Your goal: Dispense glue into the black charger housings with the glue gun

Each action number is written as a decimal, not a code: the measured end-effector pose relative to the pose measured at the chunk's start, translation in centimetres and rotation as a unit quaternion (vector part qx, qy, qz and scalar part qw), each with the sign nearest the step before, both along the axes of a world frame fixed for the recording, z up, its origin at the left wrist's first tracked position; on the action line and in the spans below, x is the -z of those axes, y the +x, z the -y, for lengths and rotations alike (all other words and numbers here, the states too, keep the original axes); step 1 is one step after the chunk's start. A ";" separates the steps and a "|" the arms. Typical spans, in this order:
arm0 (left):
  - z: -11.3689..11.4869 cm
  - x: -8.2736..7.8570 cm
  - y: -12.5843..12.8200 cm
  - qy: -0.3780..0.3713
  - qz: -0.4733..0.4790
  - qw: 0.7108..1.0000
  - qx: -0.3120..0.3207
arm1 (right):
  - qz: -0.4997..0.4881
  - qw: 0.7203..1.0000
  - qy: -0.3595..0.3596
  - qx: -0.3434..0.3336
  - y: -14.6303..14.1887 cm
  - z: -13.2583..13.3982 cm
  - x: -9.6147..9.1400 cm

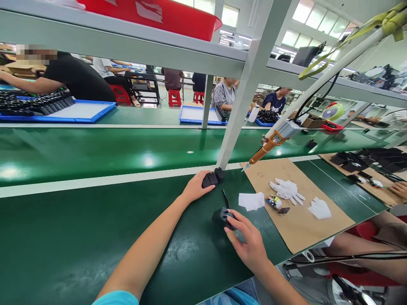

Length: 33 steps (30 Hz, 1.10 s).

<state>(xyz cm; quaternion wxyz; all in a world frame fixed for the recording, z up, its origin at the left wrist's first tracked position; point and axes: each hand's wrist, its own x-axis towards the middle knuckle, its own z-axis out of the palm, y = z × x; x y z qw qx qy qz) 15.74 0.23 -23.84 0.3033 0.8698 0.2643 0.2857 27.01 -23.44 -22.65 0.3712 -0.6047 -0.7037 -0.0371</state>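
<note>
My left hand (196, 187) reaches far out over the green tabletop, thumb in front and fingers behind, closed around the end of a short row of small black plastic cases (210, 180). The row stands by the foot of a grey post. Nearer to me, my right hand (249, 239) grips another black plastic case (222, 217) between thumb and fingers, with openings showing on its upper face. Just beyond that case lies a thin black pen-like stick (226, 198). A white paper piece (251, 201) rests to its right.
A brown cardboard sheet (276, 228) carries white gloves (288, 190), a small circuit board (276, 203) and a white cloth (319, 208). An orange dispenser (267, 148) hangs above it, tip downward. The grey post (235, 114) rises ahead. A co-worker's hand (399, 188) is at far right.
</note>
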 end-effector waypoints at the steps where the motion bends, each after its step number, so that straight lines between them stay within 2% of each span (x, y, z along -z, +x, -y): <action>1: 0.0 0.0 0.0 0.002 0.000 1.000 0.000 | -0.003 1.000 -0.004 -0.005 -0.1 0.1 0.2; 4: 0.0 0.1 0.0 0.010 0.000 1.000 -0.001 | -0.044 0.995 -0.072 -0.044 -0.3 0.2 1.0; 6: 0.0 0.2 0.0 0.011 0.000 1.000 -0.002 | -0.155 0.978 -0.132 -0.043 -0.3 -0.2 0.8; 7: 0.0 0.2 0.0 0.010 0.000 1.000 -0.002 | -0.237 0.959 -0.152 -0.036 -0.3 -0.7 0.4; 9: -0.1 0.3 -0.1 0.006 -0.002 1.000 0.002 | -0.425 0.891 -0.159 -0.025 0.0 -2.2 -1.1; 12: -0.2 0.4 -0.1 0.004 -0.001 1.000 0.014 | -0.671 0.727 -0.139 -0.053 0.5 -5.4 -3.7; 14: -0.2 0.4 -0.2 0.008 0.003 1.000 0.019 | -0.757 0.634 -0.138 -0.070 0.8 -7.4 -4.8; 16: -0.2 0.3 -0.3 0.012 0.007 1.000 0.022 | -0.807 0.571 -0.138 -0.065 0.8 -8.7 -5.1; 18: -0.1 0.3 -0.4 0.013 0.010 1.000 0.022 | -0.836 0.528 -0.141 -0.054 0.8 -9.2 -4.7; 21: -0.1 0.4 -0.4 0.014 0.004 1.000 0.019 | -0.849 0.504 -0.149 -0.053 0.7 -8.9 -3.9; 27: -0.2 0.5 -0.3 0.016 -0.010 1.000 0.011 | -0.850 0.501 -0.150 -0.061 0.5 -8.1 -4.3; 33: -0.3 0.4 -0.2 0.022 -0.006 1.000 0.018 | -0.841 0.504 -0.168 -0.105 0.3 -7.4 -4.7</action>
